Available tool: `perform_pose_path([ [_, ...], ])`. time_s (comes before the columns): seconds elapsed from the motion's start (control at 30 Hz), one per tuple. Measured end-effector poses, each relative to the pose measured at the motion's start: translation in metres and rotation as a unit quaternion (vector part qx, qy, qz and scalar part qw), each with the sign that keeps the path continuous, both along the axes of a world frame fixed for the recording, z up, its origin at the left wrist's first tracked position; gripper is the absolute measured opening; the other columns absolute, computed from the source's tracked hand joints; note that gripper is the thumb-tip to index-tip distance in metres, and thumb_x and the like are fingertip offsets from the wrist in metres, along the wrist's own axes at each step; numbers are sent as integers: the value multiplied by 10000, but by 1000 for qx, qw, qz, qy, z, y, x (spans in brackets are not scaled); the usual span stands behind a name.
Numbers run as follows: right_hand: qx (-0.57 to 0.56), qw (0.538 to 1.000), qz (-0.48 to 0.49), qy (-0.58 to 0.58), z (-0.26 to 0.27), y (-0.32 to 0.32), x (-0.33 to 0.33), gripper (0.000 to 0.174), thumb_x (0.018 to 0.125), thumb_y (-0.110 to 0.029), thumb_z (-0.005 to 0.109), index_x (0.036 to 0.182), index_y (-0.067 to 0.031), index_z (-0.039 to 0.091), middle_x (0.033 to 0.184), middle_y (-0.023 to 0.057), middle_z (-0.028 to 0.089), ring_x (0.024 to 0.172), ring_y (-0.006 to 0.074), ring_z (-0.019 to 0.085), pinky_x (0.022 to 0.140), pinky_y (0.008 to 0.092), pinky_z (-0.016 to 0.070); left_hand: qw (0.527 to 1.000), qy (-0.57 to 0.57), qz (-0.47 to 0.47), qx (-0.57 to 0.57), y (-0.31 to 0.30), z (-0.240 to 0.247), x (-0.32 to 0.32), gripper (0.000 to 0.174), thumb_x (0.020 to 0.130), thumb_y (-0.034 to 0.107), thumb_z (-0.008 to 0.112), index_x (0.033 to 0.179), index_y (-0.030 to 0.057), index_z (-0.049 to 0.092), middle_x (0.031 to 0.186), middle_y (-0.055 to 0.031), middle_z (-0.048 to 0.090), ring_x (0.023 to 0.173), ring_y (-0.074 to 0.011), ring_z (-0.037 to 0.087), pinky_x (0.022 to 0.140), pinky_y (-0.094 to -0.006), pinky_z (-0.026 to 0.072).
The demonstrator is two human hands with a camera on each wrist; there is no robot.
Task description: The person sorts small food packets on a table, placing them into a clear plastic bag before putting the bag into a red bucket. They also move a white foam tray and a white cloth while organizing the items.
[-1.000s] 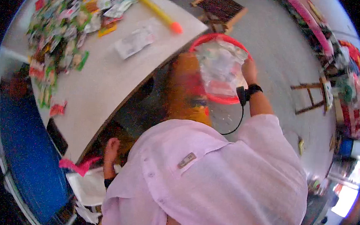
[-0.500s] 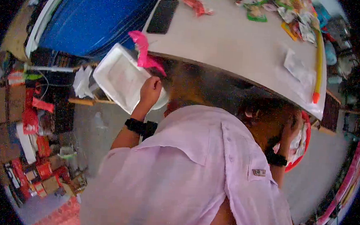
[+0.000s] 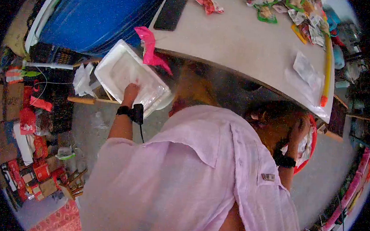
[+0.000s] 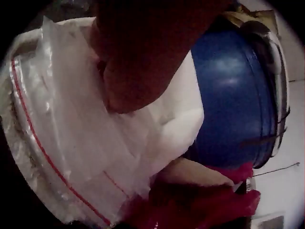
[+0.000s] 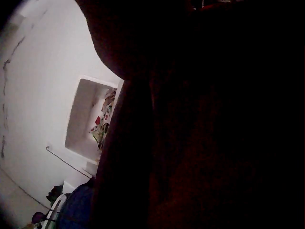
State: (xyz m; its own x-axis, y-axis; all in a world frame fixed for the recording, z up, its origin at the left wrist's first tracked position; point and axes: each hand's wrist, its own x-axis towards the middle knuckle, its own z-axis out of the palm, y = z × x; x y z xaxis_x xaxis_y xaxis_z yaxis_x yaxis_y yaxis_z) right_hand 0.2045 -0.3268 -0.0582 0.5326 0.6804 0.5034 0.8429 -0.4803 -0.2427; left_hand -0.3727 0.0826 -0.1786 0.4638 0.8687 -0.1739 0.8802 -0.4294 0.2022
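In the head view my left hand [image 3: 131, 93] reaches down into a white foam box [image 3: 106, 65]. The left wrist view shows that hand [image 4: 138, 76] against a clear plastic bag [image 4: 71, 109] with a red stripe, one of several layered in the box. Its fingertips are hidden, and I cannot tell whether they pinch the bag. My right hand [image 3: 299, 127] rests on the bent right leg [image 3: 273, 123], beside a red basin [image 3: 314, 142] holding clear bags. The right wrist view is mostly dark.
A table [image 3: 232, 38] stands in front, with a phone [image 3: 170, 14], small colourful packets [image 3: 265, 13], a clear packet [image 3: 308, 71] and a yellow stick [image 3: 327, 65]. A pink plastic strip [image 3: 150, 50] hangs beside the box. Behind it is a blue barrel [image 3: 102, 17].
The view has swung toward the left side. The right hand has gone from the bags in the basin to the leg. The left hand has moved from the box's near edge down into it.
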Motion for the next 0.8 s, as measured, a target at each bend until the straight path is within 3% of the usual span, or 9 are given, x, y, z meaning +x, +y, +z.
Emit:
perform_pose_path([
  [0.13, -4, 997, -29, 70, 17, 13, -15, 175, 686, -65, 473, 843, 0, 515, 927, 152, 519, 897, 301, 463, 804, 353, 343, 996, -16, 82, 5, 17, -37, -18, 262, 692, 241, 504, 849, 34, 542, 777, -147, 531, 760, -281, 504, 690, -354, 393],
  [0.23, 40, 999, -4, 29, 14, 15, -16, 176, 693, -79, 473, 843, 4, 514, 928, 151, 517, 888, 300, 464, 797, 351, 344, 951, -211, 216, -63, -7, 16, 5, 296, 692, 240, 532, 883, 14, 522, 804, -128, 535, 770, -232, 508, 709, -319, 387],
  [0.33, 5, 997, 0, 72, 17, 14, -16, 179, 701, -92, 471, 848, 1, 514, 931, 150, 516, 877, 297, 464, 789, 351, 344, 966, -222, 115, -68, -25, 27, 3, 346, 687, 257, 554, 896, -14, 500, 838, -106, 535, 790, -194, 500, 719, -293, 377],
  [0.43, -15, 997, -12, 78, 42, 26, -36, 176, 704, -94, 471, 850, -5, 515, 923, 149, 516, 867, 293, 468, 772, 352, 351, 938, -262, 153, -165, -46, 71, 22, 366, 665, 254, 577, 886, -26, 491, 868, -97, 534, 802, -188, 495, 721, -291, 377],
  [0.53, -4, 998, -43, 44, 12, 12, -15, 169, 703, -97, 476, 842, -11, 520, 914, 145, 519, 867, 288, 468, 765, 354, 353, 964, -194, 130, -130, -23, 21, -11, 320, 678, 251, 557, 870, 1, 509, 864, -88, 536, 786, -183, 494, 710, -300, 379],
  [0.63, -39, 992, -9, 119, 20, 3, -8, 167, 703, -98, 481, 839, -11, 521, 881, 140, 528, 839, 286, 477, 753, 353, 359, 990, -74, 59, -105, -11, 26, -18, 279, 692, 253, 524, 850, 23, 524, 823, -106, 543, 747, -213, 513, 678, -308, 393],
  [0.73, -8, 998, -33, 45, 13, 12, -19, 166, 703, -101, 484, 840, -13, 521, 842, 134, 536, 805, 285, 487, 732, 350, 371, 947, -148, 215, -185, -14, 44, -15, 255, 705, 250, 479, 811, 22, 523, 775, -147, 542, 725, -284, 519, 652, -328, 401],
  [0.8, -3, 999, -33, 1, 11, 13, -17, 163, 704, -98, 482, 835, -8, 521, 830, 134, 536, 791, 286, 489, 716, 338, 378, 976, -110, 185, -37, -14, 52, -19, 242, 706, 245, 462, 804, 30, 517, 767, -171, 533, 724, -320, 510, 636, -345, 404],
])
